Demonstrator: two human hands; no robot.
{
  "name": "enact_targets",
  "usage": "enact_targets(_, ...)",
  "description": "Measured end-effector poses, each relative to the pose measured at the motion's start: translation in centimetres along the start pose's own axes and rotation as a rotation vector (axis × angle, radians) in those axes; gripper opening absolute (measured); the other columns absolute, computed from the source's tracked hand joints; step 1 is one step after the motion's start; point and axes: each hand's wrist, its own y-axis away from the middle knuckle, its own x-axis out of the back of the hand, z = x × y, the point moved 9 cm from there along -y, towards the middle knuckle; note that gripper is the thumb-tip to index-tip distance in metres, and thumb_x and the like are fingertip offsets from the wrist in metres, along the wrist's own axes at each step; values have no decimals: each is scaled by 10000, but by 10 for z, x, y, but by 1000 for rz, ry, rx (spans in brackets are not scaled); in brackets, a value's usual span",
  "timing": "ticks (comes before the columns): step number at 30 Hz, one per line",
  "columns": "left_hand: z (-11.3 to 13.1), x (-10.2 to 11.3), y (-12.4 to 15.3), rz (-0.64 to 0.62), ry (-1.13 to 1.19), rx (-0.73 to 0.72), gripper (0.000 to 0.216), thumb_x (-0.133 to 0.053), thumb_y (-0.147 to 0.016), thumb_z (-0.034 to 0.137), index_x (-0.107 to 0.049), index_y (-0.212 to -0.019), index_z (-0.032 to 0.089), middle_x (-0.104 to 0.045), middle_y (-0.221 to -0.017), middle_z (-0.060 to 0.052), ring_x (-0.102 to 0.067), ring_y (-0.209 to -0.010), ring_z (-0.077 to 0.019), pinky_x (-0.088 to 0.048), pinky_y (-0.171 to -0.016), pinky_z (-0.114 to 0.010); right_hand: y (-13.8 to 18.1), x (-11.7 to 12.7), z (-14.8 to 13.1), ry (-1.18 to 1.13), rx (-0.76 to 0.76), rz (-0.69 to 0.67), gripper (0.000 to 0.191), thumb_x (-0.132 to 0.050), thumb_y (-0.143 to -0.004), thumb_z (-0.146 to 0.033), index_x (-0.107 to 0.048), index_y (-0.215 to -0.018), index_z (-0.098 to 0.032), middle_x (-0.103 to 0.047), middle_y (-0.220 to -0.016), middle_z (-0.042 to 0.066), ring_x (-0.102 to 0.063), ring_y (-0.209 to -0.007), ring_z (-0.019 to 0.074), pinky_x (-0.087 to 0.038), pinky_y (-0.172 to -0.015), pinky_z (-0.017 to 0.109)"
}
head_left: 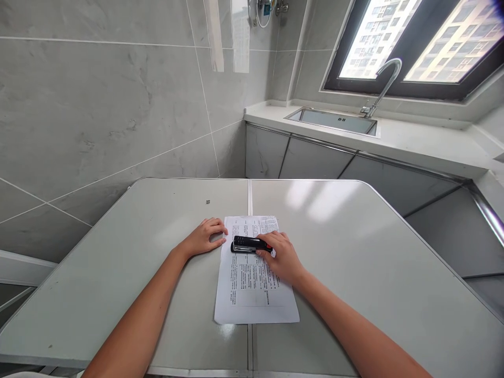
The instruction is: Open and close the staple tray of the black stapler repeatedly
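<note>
Printed paper (252,310) lies flat across the seam of the white table; whether it is one sheet or a stack I cannot tell. A black stapler (247,243) with a red spot near its rear rests over the upper half of the print, its nose pointing left. My right hand (282,257) is closed around the stapler's rear end, thumb on the near side. At the paper's upper left edge, my left hand (205,237) lies on the table with its fingers apart, fingertips at the edge. It holds nothing that I can see.
A small grey piece, perhaps staples (208,201), lies on the table (118,294) beyond my left hand. Behind the table runs a counter (425,137) with a sink (334,122) and a curved faucet (388,86) under a window. A grey tiled wall stands at the left.
</note>
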Motion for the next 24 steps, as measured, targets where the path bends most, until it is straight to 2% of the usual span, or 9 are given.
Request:
enact_targets(10,4,5,1,18,25,5,158,-635,-928,313,-721,-1055,277,-663,-1100,-54,-618,-1041,-230,-473,-994,-385,0,-11,10,8,-31,-44,238,-621,-970,-249,-666,-1203,-239,-723,-1063,77,-619,-999,246,-440,-910,429)
enact_targets(14,9,10,3,32,182,57,168,-657,-933,384,-709,-1034,260,-626,-1068,-54,-609,-932,-197,-513,-875,-334,-2,3,9,-79,12,29,320,-643,-967,-362,-690,-1268,-263,-700,-1120,82,-589,-1068,264,-473,-928,431)
enact_targets(16,15,7,3,17,245,65,240,-699,-909,447,-697,-1053,254,-618,-1014,-44,-586,-855,-182,-514,-831,-327,-1,18,13,-144,14,109,330,-512,-1031,-415,-761,-1182,-261,-683,-1018,80,-595,-986,245,-489,-868,396)
enact_targets(19,22,-3,1,-39,245,50,393,-776,-833,525,-688,-1106,256,-627,-1027,-47,-569,-843,-186,-505,-784,-323,1,31,28,-214,-58,122,588,-294,-1088,-446,-829,-1002,-219,-558,-717,43,-545,-706,182,-442,-688,328)
enact_targets(21,24,-10,-1,-70,223,30,434,-802,-793,561,-695,-1080,253,-632,-1029,-50,-573,-859,-195,-498,-771,-321,3,32,36,-217,-94,82,647,-276,-1082,-489,-836,-954,-191,-443,-614,11,-456,-589,153,-369,-609,306)
enact_targets(24,25,-14,-4,-75,172,-10,418,-812,-774,577,-690,-982,235,-622,-924,-29,-580,-835,-193,-481,-821,-335,4,28,41,-178,-110,26,687,-283,-1065,-537,-822,-833,-178,-355,-578,-4,-358,-539,135,-300,-575,299)
